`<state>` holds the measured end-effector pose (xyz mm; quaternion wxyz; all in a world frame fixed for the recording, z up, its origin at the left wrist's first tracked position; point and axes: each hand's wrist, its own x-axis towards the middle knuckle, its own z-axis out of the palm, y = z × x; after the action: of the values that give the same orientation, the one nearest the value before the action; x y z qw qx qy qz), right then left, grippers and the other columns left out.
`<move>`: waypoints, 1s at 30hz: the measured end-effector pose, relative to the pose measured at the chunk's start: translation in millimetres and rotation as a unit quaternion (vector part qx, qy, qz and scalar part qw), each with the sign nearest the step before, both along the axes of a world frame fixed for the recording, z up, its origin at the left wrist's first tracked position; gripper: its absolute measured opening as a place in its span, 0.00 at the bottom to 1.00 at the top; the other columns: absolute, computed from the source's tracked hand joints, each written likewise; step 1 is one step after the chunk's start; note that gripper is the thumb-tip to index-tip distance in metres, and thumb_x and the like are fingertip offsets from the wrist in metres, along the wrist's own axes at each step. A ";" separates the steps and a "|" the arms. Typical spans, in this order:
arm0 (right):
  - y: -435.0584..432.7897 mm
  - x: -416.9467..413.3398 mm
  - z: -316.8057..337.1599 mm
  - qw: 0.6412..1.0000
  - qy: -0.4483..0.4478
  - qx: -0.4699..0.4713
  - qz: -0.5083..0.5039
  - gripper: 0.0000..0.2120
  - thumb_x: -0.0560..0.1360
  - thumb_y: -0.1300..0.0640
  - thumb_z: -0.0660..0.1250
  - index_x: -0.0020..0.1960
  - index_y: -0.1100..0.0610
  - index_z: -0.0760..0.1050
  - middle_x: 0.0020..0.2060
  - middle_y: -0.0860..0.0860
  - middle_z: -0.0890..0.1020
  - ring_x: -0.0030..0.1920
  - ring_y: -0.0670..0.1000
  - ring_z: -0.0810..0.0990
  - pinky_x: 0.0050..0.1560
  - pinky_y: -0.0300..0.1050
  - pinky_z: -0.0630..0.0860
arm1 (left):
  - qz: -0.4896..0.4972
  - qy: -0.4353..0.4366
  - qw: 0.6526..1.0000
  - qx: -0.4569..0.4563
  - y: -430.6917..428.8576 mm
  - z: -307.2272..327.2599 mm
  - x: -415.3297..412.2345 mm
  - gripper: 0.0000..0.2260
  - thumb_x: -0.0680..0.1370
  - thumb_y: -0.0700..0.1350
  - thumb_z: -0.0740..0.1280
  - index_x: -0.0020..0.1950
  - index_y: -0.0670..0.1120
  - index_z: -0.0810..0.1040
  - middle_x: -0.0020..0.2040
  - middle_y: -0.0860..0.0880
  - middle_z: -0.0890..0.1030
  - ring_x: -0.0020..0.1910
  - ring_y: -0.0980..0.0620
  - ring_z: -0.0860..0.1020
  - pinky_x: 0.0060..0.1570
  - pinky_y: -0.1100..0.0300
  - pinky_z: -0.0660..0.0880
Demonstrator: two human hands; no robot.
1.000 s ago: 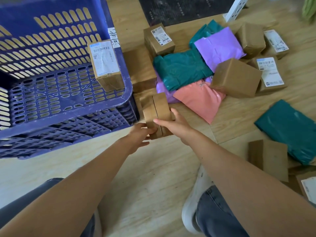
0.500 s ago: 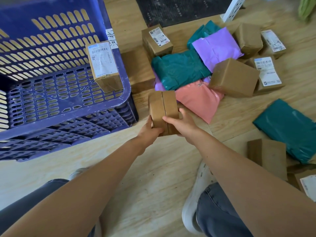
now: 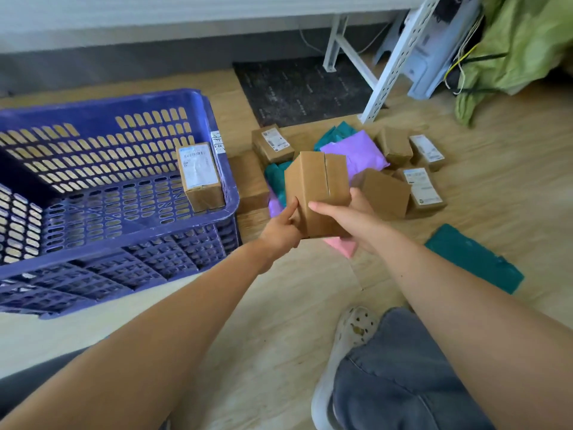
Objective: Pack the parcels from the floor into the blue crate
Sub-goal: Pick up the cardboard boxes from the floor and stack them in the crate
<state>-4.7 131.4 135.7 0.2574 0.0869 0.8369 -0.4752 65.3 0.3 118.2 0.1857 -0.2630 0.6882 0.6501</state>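
Note:
Both my hands hold a plain brown cardboard box up off the floor, just right of the blue crate. My left hand grips its lower left side with the thumb on the face. My right hand grips its lower right side. Inside the crate one labelled brown box leans against the right wall. On the wooden floor behind lie several parcels: brown boxes, a purple mailer, teal mailers and a pink mailer partly hidden under my hands.
A dark mat and a white metal rack leg stand beyond the parcels. A green sack lies at the far right. My shoe and jeans-clad knee are at the bottom right.
The box has been lifted from the floor and raised in both hands. The view has tilted up, showing the wall, the rack and the sack.

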 end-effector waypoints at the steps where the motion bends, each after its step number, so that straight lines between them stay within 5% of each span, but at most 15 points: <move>1: -0.2 3.6 13.5 1.000 0.009 -0.004 0.008 0.49 0.49 0.35 0.78 0.66 0.45 0.65 0.57 0.43 0.78 0.56 0.49 0.78 0.54 0.51 0.78 | 0.001 0.018 1.000 -0.006 -1.1 9.9 2.5 0.35 0.74 0.30 0.54 0.74 0.61 0.59 0.53 0.54 0.74 0.45 0.52 0.70 0.46 0.61 0.70; 4: -5.4 12.6 43.1 0.998 0.051 -0.019 0.016 0.52 0.44 0.30 0.77 0.64 0.44 0.66 0.56 0.43 0.79 0.55 0.49 0.79 0.57 0.50 0.76 | 0.011 0.066 0.998 -0.022 -9.8 39.3 11.7 0.33 0.76 0.31 0.53 0.74 0.62 0.59 0.62 0.47 0.73 0.40 0.56 0.70 0.33 0.70 0.70; 6: -12.7 24.3 65.7 0.997 0.059 -0.049 0.018 0.45 0.52 0.35 0.79 0.62 0.50 0.65 0.52 0.43 0.78 0.53 0.47 0.78 0.56 0.45 0.74 | 0.017 0.093 0.995 -0.044 -18.1 57.9 18.8 0.32 0.76 0.31 0.53 0.74 0.61 0.59 0.61 0.48 0.73 0.39 0.55 0.71 0.28 0.72 0.69; 9: -25.5 40.0 88.8 0.992 0.087 -0.093 0.018 0.32 0.64 0.46 0.77 0.59 0.52 0.63 0.47 0.43 0.74 0.48 0.46 0.75 0.52 0.43 0.70 | 0.030 0.134 0.988 -0.068 -31.6 85.7 32.4 0.31 0.77 0.32 0.53 0.73 0.62 0.61 0.64 0.47 0.74 0.40 0.55 0.73 0.32 0.71 0.71; 12: -50.5 51.1 107.1 0.988 0.102 -0.117 0.002 0.42 0.62 0.44 0.78 0.68 0.55 0.61 0.59 0.50 0.75 0.55 0.51 0.75 0.54 0.46 0.71 | 0.055 0.145 0.985 -0.075 -48.6 112.8 47.4 0.32 0.76 0.31 0.51 0.72 0.63 0.63 0.64 0.46 0.71 0.40 0.55 0.74 0.33 0.65 0.74; 15: -79.1 62.5 120.7 0.983 0.100 -0.153 0.003 0.46 0.62 0.45 0.78 0.70 0.55 0.58 0.59 0.50 0.74 0.58 0.52 0.75 0.55 0.46 0.71 | 0.087 0.171 0.979 -0.062 -71.9 134.2 61.6 0.33 0.76 0.29 0.50 0.71 0.61 0.66 0.65 0.44 0.72 0.53 0.47 0.76 0.50 0.52 0.76; 19: -113.8 74.1 127.9 0.972 0.058 -0.229 0.013 0.56 0.45 0.34 0.80 0.68 0.49 0.65 0.56 0.46 0.80 0.55 0.50 0.80 0.58 0.51 0.77 | 0.124 0.182 0.972 -0.082 -107.9 150.3 73.4 0.33 0.73 0.27 0.49 0.68 0.57 0.72 0.54 0.49 0.74 0.38 0.56 0.70 0.36 0.61 0.69; 21: -127.3 65.8 116.5 0.965 0.034 -0.260 0.018 0.58 0.40 0.32 0.79 0.68 0.46 0.67 0.56 0.46 0.81 0.55 0.52 0.81 0.59 0.53 0.76 | 0.144 0.182 0.969 -0.087 -127.4 154.0 76.9 0.31 0.74 0.29 0.51 0.70 0.55 0.69 0.54 0.49 0.74 0.41 0.54 0.72 0.36 0.62 0.68; 24: -145.8 76.5 130.0 0.957 0.005 -0.288 0.025 0.50 0.44 0.35 0.79 0.64 0.47 0.71 0.54 0.48 0.82 0.55 0.53 0.80 0.60 0.56 0.75 | 0.198 0.175 0.961 -0.077 -158.6 150.9 79.7 0.27 0.77 0.33 0.54 0.73 0.54 0.62 0.64 0.46 0.72 0.51 0.49 0.74 0.42 0.57 0.72; 27: -163.2 75.4 129.5 0.946 -0.032 -0.322 0.023 0.29 0.63 0.43 0.74 0.60 0.53 0.75 0.46 0.51 0.82 0.46 0.52 0.81 0.45 0.47 0.78 | 0.236 0.150 0.959 -0.039 -182.2 146.4 83.3 0.20 0.80 0.40 0.56 0.71 0.53 0.66 0.68 0.47 0.70 0.61 0.46 0.73 0.54 0.49 0.76; 30: -185.1 72.4 119.9 0.938 -0.068 -0.341 0.013 0.33 0.61 0.42 0.74 0.62 0.55 0.74 0.50 0.54 0.82 0.49 0.55 0.82 0.44 0.47 0.79 | 0.245 0.124 0.960 0.045 -197.1 141.3 85.1 0.14 0.82 0.47 0.55 0.67 0.49 0.70 0.64 0.47 0.71 0.63 0.44 0.71 0.58 0.46 0.73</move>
<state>67.6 -53.7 255.6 0.3342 0.0158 0.6063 -0.7214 150.4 -196.8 259.5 -0.0544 -0.3328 0.5901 0.7336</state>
